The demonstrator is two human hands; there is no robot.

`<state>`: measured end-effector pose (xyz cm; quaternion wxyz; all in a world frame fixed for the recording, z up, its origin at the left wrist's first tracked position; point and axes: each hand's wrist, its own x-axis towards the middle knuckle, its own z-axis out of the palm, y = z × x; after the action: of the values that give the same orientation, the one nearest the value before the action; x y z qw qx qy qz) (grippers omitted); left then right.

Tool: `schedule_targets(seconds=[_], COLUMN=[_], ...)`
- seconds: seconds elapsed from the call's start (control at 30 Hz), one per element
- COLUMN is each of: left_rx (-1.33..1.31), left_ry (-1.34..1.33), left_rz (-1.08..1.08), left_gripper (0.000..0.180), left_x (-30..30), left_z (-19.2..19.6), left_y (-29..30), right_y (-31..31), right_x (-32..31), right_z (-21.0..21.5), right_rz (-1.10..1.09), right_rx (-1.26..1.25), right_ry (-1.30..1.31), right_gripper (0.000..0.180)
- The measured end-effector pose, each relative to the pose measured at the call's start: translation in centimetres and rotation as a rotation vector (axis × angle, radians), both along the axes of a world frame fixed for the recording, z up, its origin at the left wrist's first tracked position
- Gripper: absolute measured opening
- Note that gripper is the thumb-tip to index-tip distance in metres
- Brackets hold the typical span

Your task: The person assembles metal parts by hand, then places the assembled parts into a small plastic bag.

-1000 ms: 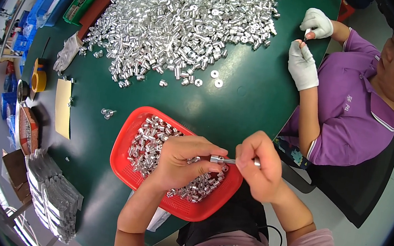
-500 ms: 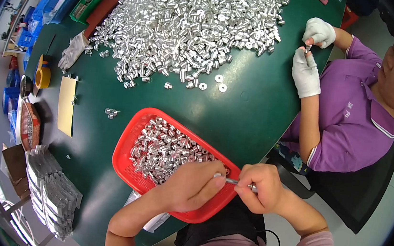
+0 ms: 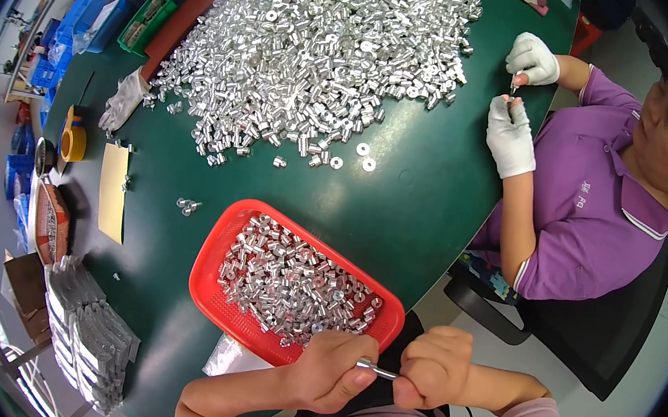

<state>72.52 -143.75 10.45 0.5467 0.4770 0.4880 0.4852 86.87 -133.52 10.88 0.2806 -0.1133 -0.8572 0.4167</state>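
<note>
Just in front of my body, past the near side of the red basket [image 3: 211, 254], both my hands are closed and almost meet. Thumb and fingers of my left hand [image 3: 330, 373] pinch a small silver metal cylinder [image 3: 366, 364]. A thin metal rod [image 3: 386, 373] runs from that cylinder into my right hand [image 3: 436, 368], whose fist is wrapped round it; the rod's far end is hidden in the fist. Many small silver cylinders [image 3: 293, 286] lie in the basket, some showing a hole in the end.
A big heap of silver cylinders [image 3: 317, 60] covers the far part of the green table [image 3: 425, 194]. At right a co-worker's white-gloved hands [image 3: 512, 138] hold a small part. Stacked grey packs [image 3: 84, 337], yellow paper [image 3: 113, 193], tape [image 3: 73, 140] and a glove [image 3: 125, 101] are at left.
Both my hands have come down toward my body, off the basket's near corner, with the cylinder and rod still between them. My right fist has turned.
</note>
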Motion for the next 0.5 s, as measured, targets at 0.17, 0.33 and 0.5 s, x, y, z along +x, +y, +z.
schedule_targets(seconds=[0.17,0.33,0.5], left_rx=[-0.083,-0.247,-0.297], left_ry=[0.024,0.114,-0.097], left_rz=[0.004,-0.265,-0.505], left_gripper=[0.027,0.025,0.025], left_x=[-0.4,-1.1,-0.6], left_z=[0.0,0.8,1.2], left_y=[0.2,0.7,0.3], right_y=[0.5,2.5,2.4], right_x=[-0.1,0.9,0.8], right_z=[0.0,-0.1,1.0], right_rz=[0.040,0.274,0.418], right_rx=[-0.061,-0.013,0.036], right_ry=[-0.122,-0.266,-0.268], right_gripper=[0.020,0.027,0.029])
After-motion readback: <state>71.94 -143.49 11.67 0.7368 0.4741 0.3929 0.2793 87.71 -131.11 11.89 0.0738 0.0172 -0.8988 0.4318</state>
